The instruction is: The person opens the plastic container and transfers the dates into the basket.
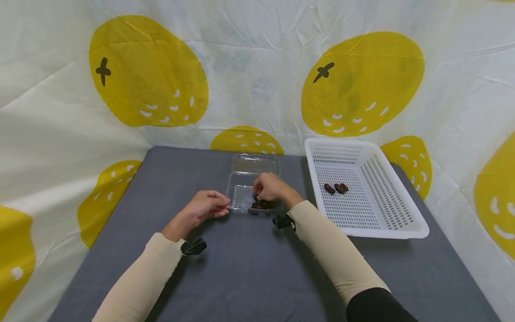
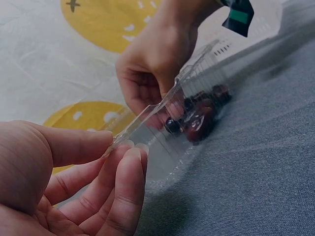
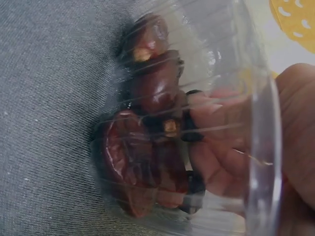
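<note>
A clear plastic clamshell container [image 1: 240,193] lies on the grey-covered table with its lid [image 1: 253,166] folded back. My left hand [image 1: 206,206] pinches the container's near left rim between thumb and fingertips. Several dark, glossy dates [image 3: 130,162] lie together along the near right part of the container, seen through its ribbed wall in the right wrist view. My right hand [image 1: 270,187] reaches down inside, its thumb and fingers pinching a date [image 2: 172,126] beside the others. Part of that date is hidden behind the fingertips.
A white perforated plastic basket [image 1: 406,232] stands on the right side of the table, with a few dates [image 1: 335,188] on its floor. Behind the table hangs a pale cloth [image 1: 257,89] printed with yellow fruit.
</note>
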`<move>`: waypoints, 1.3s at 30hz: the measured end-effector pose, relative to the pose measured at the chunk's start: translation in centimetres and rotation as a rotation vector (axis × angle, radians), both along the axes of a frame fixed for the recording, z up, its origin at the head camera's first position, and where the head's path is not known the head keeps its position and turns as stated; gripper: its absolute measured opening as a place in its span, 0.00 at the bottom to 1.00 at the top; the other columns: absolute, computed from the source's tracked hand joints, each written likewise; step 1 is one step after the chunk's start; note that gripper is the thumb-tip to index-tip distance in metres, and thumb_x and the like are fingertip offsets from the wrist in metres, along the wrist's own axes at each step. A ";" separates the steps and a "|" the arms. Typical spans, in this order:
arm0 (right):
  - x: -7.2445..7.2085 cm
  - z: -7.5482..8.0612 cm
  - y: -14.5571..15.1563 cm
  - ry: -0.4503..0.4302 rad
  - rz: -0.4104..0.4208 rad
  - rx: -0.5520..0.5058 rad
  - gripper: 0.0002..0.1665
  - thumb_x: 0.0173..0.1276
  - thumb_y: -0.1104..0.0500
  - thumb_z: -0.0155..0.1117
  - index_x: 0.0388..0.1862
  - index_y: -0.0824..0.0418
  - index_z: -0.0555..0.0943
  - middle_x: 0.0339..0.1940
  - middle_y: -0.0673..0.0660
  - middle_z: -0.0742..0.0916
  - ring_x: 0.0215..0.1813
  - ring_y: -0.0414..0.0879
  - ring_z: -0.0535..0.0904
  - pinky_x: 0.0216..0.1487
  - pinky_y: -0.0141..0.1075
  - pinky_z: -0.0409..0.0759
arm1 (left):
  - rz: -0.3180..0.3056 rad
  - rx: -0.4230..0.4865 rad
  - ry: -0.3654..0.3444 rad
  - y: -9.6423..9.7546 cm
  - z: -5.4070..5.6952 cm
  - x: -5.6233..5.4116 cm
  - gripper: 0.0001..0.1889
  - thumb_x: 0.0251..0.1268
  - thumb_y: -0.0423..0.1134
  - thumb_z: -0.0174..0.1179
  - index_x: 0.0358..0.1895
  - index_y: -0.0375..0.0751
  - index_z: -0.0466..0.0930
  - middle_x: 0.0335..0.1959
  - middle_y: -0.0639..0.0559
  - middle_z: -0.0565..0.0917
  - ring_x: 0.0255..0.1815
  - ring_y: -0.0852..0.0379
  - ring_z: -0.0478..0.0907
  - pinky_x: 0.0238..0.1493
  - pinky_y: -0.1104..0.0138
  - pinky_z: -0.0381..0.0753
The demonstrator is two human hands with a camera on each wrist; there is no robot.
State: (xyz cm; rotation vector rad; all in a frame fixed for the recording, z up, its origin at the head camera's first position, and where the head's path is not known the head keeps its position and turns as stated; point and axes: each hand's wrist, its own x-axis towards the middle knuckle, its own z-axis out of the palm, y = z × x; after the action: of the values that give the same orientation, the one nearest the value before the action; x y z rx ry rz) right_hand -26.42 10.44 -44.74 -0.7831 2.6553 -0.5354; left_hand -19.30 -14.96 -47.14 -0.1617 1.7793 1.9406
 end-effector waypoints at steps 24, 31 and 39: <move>0.8 3.0 0.9 -0.135 -0.061 -0.325 0.05 0.71 0.68 0.68 0.43 0.63 0.89 0.38 0.58 0.91 0.38 0.45 0.84 0.38 0.34 0.81 | -0.002 0.005 -0.006 0.1 0.4 0.2 0.03 0.72 0.28 0.63 0.42 0.32 0.85 0.28 0.50 0.89 0.27 0.59 0.88 0.33 0.70 0.90; 0.7 5.1 1.8 -0.160 -0.096 -0.366 0.07 0.71 0.68 0.69 0.45 0.64 0.89 0.40 0.59 0.92 0.40 0.46 0.85 0.42 0.35 0.81 | 0.000 -0.001 -0.008 0.0 0.5 0.1 0.07 0.72 0.27 0.63 0.47 0.27 0.83 0.29 0.49 0.89 0.27 0.60 0.88 0.33 0.70 0.89; 0.7 6.5 3.6 -0.134 -0.122 -0.385 0.08 0.72 0.67 0.68 0.47 0.63 0.89 0.44 0.60 0.92 0.43 0.49 0.84 0.47 0.40 0.83 | -0.003 -0.002 -0.007 -0.1 0.4 0.0 0.11 0.72 0.28 0.63 0.52 0.23 0.81 0.31 0.48 0.90 0.28 0.60 0.88 0.33 0.70 0.89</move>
State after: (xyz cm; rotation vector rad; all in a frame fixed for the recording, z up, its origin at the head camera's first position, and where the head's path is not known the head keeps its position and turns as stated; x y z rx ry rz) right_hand -25.73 14.06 -38.29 -0.6583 2.5174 -1.1136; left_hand -19.26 -15.04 -46.76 -0.1655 1.7763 1.9337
